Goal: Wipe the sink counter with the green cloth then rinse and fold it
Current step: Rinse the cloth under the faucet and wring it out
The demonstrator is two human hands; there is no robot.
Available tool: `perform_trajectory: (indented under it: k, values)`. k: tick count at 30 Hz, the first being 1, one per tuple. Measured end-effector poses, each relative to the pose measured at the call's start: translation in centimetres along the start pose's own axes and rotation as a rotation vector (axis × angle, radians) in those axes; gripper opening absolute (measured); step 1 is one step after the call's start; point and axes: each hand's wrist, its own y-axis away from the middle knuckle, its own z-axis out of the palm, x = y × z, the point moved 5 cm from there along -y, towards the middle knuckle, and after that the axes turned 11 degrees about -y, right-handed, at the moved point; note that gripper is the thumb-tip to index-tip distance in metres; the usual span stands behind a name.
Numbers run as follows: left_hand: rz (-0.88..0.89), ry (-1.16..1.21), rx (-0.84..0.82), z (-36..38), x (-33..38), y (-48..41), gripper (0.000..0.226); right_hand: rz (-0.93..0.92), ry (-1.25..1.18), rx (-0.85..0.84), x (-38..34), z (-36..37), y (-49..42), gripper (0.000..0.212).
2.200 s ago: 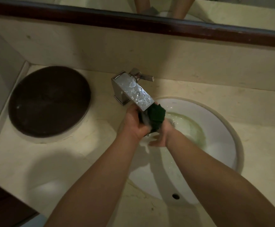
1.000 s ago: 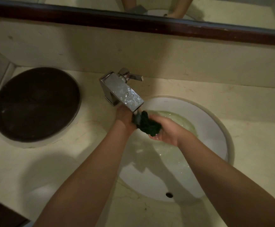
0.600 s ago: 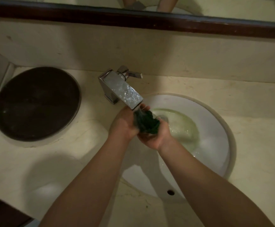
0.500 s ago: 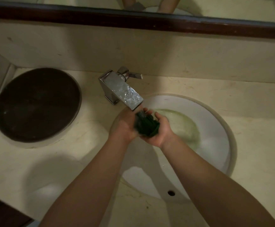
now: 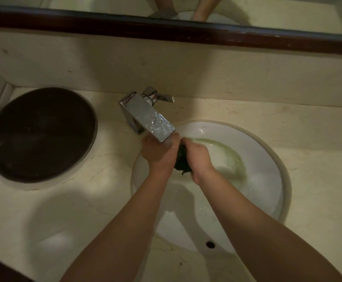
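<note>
Squeezing the green cloth (image 5: 183, 163) between my left hand (image 5: 159, 152) and right hand (image 5: 197, 157), now closed tight where they lay open, I judge rinsing nearly done.

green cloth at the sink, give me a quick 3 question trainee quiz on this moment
1. True or false: the bunched dark green cloth lies flat on the beige stone counter.
2. Which hands grip it? A) left only B) right only C) both
3. Fill in: the water pooled in the white round basin looks ____.

Key: 1 false, it is squeezed between the left hand and right hand under the square chrome faucet; 2 C; 3 greenish.
</note>
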Motion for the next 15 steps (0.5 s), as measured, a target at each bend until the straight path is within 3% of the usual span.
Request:
perform_trajectory:
  k: [4,5,7,9,11,15]
  values:
    - [-0.087,0.26,-0.328,1.3,0.7,0.5,0.016,-0.099,-0.085,-0.068,-0.4,0.6,-0.5,0.014]
    - [-0.126,0.282,-0.352,1.3,0.7,0.5,0.021,-0.105,-0.104,-0.079,-0.4,0.7,-0.5,0.014]
    - [-0.168,0.363,-0.319,1.1,1.0,0.3,0.029,-0.122,-0.106,-0.064,-0.4,0.5,-0.6,0.016]
    - [-0.168,0.446,-0.248,0.7,0.9,0.0,0.009,-0.073,-0.174,0.002,0.0,0.0,-0.8,0.025]
    - [-0.182,0.512,-0.176,0.6,0.4,-0.3,0.006,0.066,-0.328,0.029,1.1,0.0,-1.0,0.029]
    - [-0.156,0.597,-0.06,0.6,0.4,-0.1,0.003,0.234,-0.52,-0.09,2.2,2.4,-1.0,0.045]
